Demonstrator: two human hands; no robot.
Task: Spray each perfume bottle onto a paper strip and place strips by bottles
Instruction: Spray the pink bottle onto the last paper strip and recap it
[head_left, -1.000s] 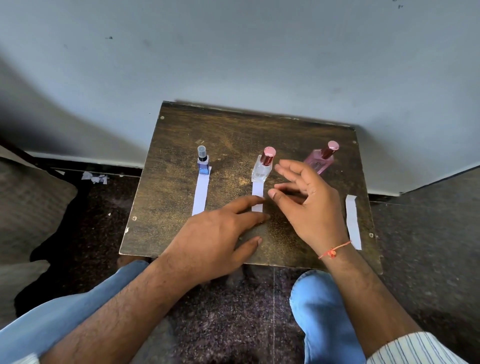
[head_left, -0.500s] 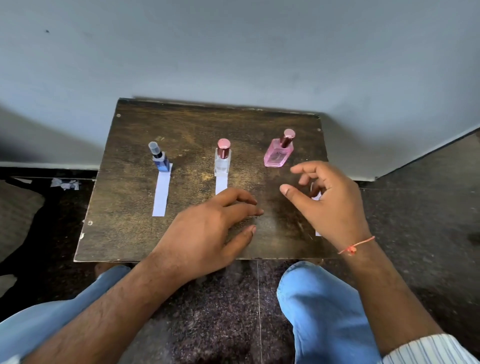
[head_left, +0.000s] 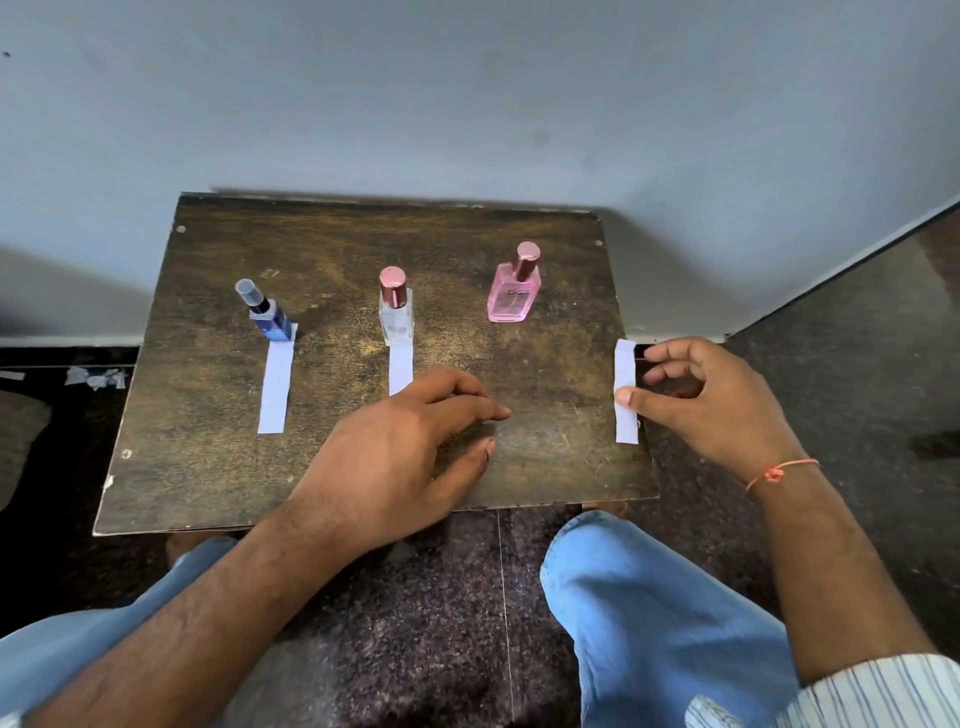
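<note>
Three perfume bottles stand in a row on a small dark wooden table (head_left: 218, 467). The blue bottle (head_left: 270, 318) on the left has a white paper strip (head_left: 274, 387) in front of it. A second strip (head_left: 400, 366) lies before the clear bottle (head_left: 396, 312) in the middle. The pink bottle (head_left: 513, 291) on the right has no strip by it. A third strip (head_left: 625, 364) lies at the table's right edge. My right hand (head_left: 711, 405) has its thumb on this strip, with fingers curled at its right side. My left hand (head_left: 395, 457) rests flat on the table, holding nothing.
A grey wall rises right behind the table. The floor around it is dark speckled stone, with paper scraps (head_left: 96, 376) on the left. My knees in blue trousers (head_left: 649, 613) sit just below the table's near edge.
My right hand moved from near the middle strip to the right edge of the table and took the third strip under its thumb. The left hand stayed put. The view shifted right.
</note>
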